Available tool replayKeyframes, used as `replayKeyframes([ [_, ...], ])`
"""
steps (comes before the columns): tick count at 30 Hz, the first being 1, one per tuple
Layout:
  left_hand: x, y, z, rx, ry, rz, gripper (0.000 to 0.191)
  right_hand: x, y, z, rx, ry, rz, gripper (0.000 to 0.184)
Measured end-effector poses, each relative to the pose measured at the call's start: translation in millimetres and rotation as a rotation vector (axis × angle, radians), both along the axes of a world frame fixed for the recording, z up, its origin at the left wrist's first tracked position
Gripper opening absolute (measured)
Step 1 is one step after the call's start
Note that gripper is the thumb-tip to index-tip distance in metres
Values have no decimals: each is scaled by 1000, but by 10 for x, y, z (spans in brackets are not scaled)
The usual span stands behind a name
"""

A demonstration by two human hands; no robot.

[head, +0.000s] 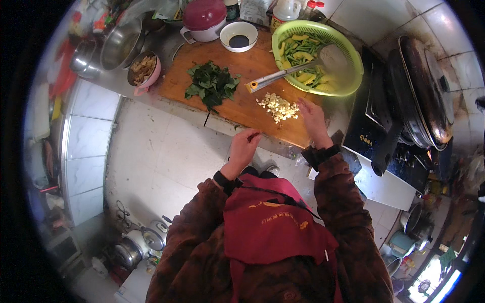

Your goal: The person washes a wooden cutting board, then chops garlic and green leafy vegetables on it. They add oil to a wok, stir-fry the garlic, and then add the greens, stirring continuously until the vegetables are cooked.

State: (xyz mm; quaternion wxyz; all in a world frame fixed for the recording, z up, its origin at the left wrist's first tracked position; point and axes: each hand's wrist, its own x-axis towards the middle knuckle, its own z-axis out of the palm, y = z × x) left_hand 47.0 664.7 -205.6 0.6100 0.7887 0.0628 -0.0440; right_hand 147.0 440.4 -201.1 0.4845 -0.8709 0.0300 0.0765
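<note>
Pale chopped garlic (278,107) lies in a loose heap on the wooden cutting board (242,110). My right hand (313,118) is at the right edge of this heap, with its fingertips close to the pieces; whether it pinches any is unclear. My left hand (243,147) hovers by the front edge of the board with its fingers curled in, and nothing shows in it. Cut dark green leaves (211,84) are piled on the left half of the board. Above the garlic, a metal-handled spatula (284,74) leans with its blade in a green plastic basket (279,62).
Green beans (299,48) and yellow slices fill the basket. A white bowl (224,32) of dark liquid stands at the board's back. Left are a pink-handled bowl (156,68) of brown pieces and a steel basin (113,53). A lidded pan (428,91) sits on the stove at right.
</note>
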Motion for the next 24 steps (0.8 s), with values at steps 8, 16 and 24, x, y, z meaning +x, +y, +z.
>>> replayKeyframes([
  [8, 338, -285, -59, 243, -209, -66, 17, -153, -35, -113, -358, -579, 171, 24],
  [16, 965, -559, -71, 548, -463, -280, 26, -639, -293, 301, 17, -192, -369, 15],
  [24, 1308, -942, -232, 705, -714, -831, 32, -2407, -1678, 41, -587, 54, -615, 29],
])
